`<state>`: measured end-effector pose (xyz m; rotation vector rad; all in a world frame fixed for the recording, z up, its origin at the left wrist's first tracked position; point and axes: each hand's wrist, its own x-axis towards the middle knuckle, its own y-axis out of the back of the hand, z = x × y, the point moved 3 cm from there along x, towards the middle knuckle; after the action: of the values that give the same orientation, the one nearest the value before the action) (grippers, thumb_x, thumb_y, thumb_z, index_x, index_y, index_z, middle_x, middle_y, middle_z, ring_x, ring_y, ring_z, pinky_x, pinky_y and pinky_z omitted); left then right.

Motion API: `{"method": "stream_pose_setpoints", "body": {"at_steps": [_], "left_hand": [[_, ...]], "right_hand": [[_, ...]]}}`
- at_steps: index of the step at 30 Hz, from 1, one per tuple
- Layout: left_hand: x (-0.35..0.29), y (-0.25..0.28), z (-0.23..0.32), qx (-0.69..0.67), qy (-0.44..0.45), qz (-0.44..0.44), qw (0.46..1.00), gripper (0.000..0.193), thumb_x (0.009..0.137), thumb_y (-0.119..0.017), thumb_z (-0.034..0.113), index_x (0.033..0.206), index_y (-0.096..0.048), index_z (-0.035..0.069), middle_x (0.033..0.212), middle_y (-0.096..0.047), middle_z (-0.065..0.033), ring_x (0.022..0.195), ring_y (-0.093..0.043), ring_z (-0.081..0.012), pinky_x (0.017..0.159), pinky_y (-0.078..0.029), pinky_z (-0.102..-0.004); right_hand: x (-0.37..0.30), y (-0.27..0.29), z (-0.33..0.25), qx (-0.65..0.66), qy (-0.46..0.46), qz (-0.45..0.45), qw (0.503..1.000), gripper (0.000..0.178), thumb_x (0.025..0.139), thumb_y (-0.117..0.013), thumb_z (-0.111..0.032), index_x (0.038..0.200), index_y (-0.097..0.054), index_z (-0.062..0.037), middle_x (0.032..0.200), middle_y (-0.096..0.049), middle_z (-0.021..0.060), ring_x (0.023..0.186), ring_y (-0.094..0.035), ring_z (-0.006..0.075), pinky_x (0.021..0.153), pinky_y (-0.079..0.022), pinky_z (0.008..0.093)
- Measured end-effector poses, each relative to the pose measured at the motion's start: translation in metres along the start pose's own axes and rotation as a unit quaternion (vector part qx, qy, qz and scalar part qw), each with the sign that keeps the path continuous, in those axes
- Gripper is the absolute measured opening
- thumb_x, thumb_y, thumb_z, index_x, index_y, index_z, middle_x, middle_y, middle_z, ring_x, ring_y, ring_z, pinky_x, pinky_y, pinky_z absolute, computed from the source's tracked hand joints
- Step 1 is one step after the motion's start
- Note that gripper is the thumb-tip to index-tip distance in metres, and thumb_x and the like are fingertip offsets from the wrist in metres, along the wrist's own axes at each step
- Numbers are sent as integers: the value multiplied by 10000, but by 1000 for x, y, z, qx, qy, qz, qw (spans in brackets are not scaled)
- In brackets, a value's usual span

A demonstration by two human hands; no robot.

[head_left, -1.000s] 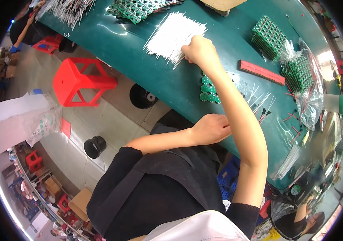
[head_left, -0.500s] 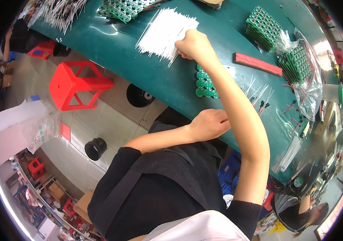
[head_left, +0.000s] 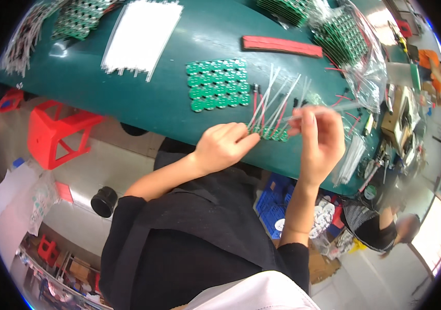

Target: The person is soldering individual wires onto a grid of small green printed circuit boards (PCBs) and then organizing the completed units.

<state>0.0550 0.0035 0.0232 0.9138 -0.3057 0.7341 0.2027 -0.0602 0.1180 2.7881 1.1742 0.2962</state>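
At the table's near edge, my left hand [head_left: 225, 147] is closed, thumb and fingertips pinching the left end of a narrow strip of green circuit boards [head_left: 274, 135]. Thin white strips [head_left: 282, 106] and red wires with black connectors fan upward from that strip. Just right of it, my right hand [head_left: 319, 139] is raised, with a thin translucent white strip [head_left: 342, 107] pinched between thumb and fingers; it is blurred by motion. A panel of round green circuit boards [head_left: 218, 84] lies flat beyond my left hand.
A bundle of white strips [head_left: 140, 39] lies at the far left. Beyond the hands sits a long red block [head_left: 282, 45]. Stacked green panels [head_left: 340, 41] and a clear plastic bag [head_left: 367, 67] are at the far right. A red stool [head_left: 58, 132] stands on the floor at left.
My right hand has come back from the white bundle to the near board strip, bringing a thin white strip. The view has turned rightward, uncovering the panel and the board strip.
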Motion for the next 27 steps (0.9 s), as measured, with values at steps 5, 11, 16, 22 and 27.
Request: {"method": "stream_pose_setpoints", "body": {"at_steps": [5, 11, 16, 22, 27], "left_hand": [[0, 1, 1, -2, 4, -19, 1000, 179, 698, -747, 89, 852, -672, 141, 670, -450, 10, 564, -535, -147, 496, -436, -286], [-1, -3, 2, -1, 20, -20, 1000, 183, 698, -730, 78, 851, -661, 151, 665, -439, 17, 560, -528, -135, 482, -418, -280], [-2, -4, 2, 6, 14, -31, 999, 205, 703, -734, 77, 885, -681, 152, 668, -441, 24, 553, -515, -131, 477, -407, -271], [-1, -4, 2, 2, 9, -23, 1000, 218, 699, -730, 78, 899, -681, 149, 664, -426, 27, 549, -501, -125, 472, -396, -266], [-2, -3, 1, 7, 4, -29, 1000, 225, 694, -720, 82, 905, -681, 149, 664, -422, 27, 547, -495, -121, 471, -392, -263]], "right_hand": [[-66, 34, 47, -133, 39, 90, 986, 82, 883, -652, 64, 923, -589, 31, 882, -683, 140, 753, -655, 166, 648, -551, 263], [-91, 21, 72, -252, 93, 63, 961, 141, 802, -715, 84, 909, -649, 22, 861, -688, 132, 756, -658, 232, 648, -537, 302], [-83, 30, 77, -178, 66, 80, 978, 63, 892, -633, 87, 937, -594, 65, 943, -659, 143, 781, -647, 161, 720, -555, 266], [-76, 25, 79, -203, 53, 77, 975, 122, 844, -691, 83, 925, -605, 51, 895, -672, 141, 747, -654, 172, 658, -545, 265], [-73, 23, 76, -218, 74, 77, 970, 163, 803, -726, 91, 903, -609, 37, 846, -677, 134, 692, -640, 185, 596, -529, 267]]}}
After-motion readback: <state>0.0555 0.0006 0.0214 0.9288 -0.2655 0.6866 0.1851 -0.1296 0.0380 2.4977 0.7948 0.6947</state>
